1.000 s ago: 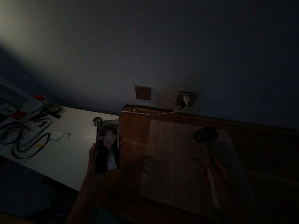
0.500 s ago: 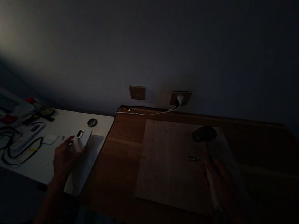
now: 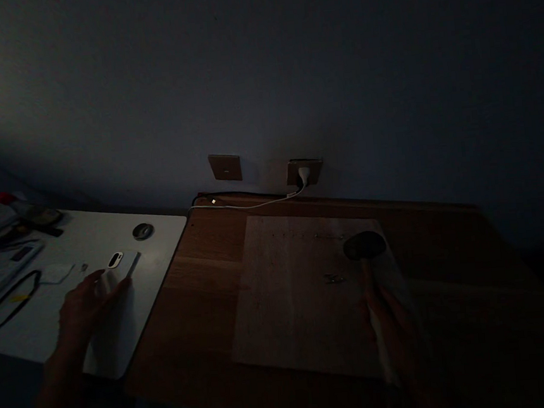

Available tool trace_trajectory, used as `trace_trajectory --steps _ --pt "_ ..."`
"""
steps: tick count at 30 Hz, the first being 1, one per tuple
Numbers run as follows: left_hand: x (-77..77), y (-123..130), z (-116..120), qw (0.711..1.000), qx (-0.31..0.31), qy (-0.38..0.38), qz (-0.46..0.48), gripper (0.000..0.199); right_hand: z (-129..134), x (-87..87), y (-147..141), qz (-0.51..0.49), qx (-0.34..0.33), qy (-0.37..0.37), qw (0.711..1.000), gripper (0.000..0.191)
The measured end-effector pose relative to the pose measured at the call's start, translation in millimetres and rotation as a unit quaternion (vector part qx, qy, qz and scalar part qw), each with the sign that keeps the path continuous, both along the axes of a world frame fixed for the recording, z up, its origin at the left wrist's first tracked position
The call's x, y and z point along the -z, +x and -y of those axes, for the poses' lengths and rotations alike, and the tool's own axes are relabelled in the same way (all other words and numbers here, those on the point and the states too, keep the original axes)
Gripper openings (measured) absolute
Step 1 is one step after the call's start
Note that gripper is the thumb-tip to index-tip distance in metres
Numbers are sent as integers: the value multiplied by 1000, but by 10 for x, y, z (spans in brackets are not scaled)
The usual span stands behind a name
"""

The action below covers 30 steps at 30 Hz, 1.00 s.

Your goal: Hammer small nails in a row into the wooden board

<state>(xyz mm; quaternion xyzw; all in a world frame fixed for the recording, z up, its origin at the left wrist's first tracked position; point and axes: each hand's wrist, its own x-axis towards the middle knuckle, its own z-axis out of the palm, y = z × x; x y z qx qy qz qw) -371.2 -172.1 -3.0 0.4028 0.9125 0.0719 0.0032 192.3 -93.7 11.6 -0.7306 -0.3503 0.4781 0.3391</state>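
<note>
On the white table at the left, my left hand (image 3: 83, 306) has its thumb and fingers around a white smartphone (image 3: 125, 262), whose dark camera strip faces up. The phone is at or just above the tabletop; I cannot tell which. My right hand (image 3: 394, 323) grips the handle of a mallet (image 3: 364, 245) with a black head, held over the right part of a pale wooden board (image 3: 281, 311). A few small nails (image 3: 334, 279) lie on the board left of the mallet handle. More small nails or marks run along its far edge, too dim to make out.
A roll of tape (image 3: 143, 231) sits on the white table (image 3: 162, 252). Farther left are a power strip (image 3: 6, 271), a black cable (image 3: 17, 305) and a white paper scrap (image 3: 56, 273). Behind the brown wooden table (image 3: 199, 299), a white cord (image 3: 253, 205) runs to a wall socket (image 3: 304, 172).
The view has swung a little to the right. My left hand has lowered the phone toward the white tabletop. The mallet stays in my right hand over the board.
</note>
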Motion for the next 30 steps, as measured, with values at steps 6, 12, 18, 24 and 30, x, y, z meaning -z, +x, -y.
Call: trace_trajectory --steps 6,12,18,24,30 --pt "-126 886 -502 969 158 187 -44 32 45 62 135 27 11 -27 999 61" --pt "-9 2765 -1201 776 611 131 84 24 107 141 142 7 40 -35 999 67" --pt "8 3555 -1542 705 706 41 47 20 151 268 155 -18 55 -29 998 77" --pt "120 3739 -1586 716 698 20 21 17 129 248 184 -16 54 -49 997 77" --pt "137 3604 -1730 756 655 -5 10 18 135 220 160 -14 63 -46 997 89"
